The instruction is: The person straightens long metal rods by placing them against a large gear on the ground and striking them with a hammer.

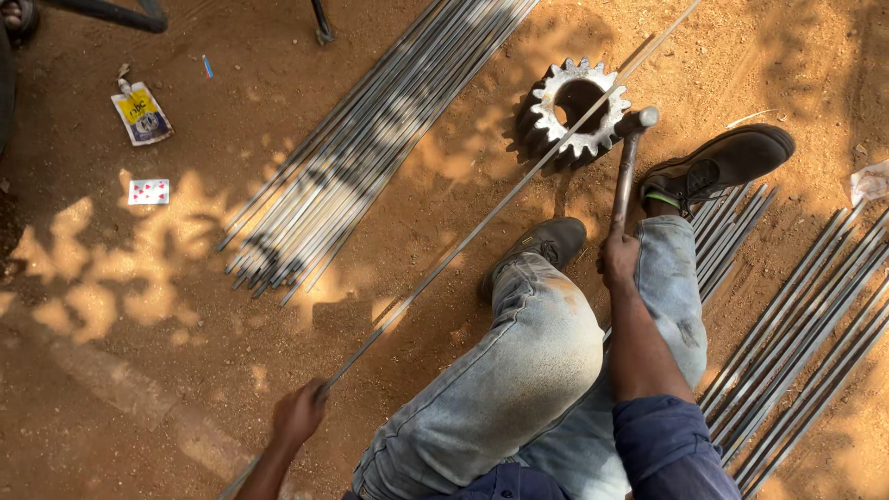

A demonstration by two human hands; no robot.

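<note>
My left hand [298, 414] grips the near end of a long thin steel rod [482, 218] that runs diagonally up to the right and lies across a large toothed gear [576, 113] on the dirt. My right hand [618, 258] holds the handle of a hammer [630, 157], whose head sits just right of the gear, beside the rod. My legs in pale jeans and two dark shoes [713, 167] lie between the hands.
A large bundle of steel rods [361, 148] lies on the ground at upper centre-left. More rods [806, 324] lie at the right, partly under my leg. A small packet [141, 113] and a playing card [148, 192] lie at the left.
</note>
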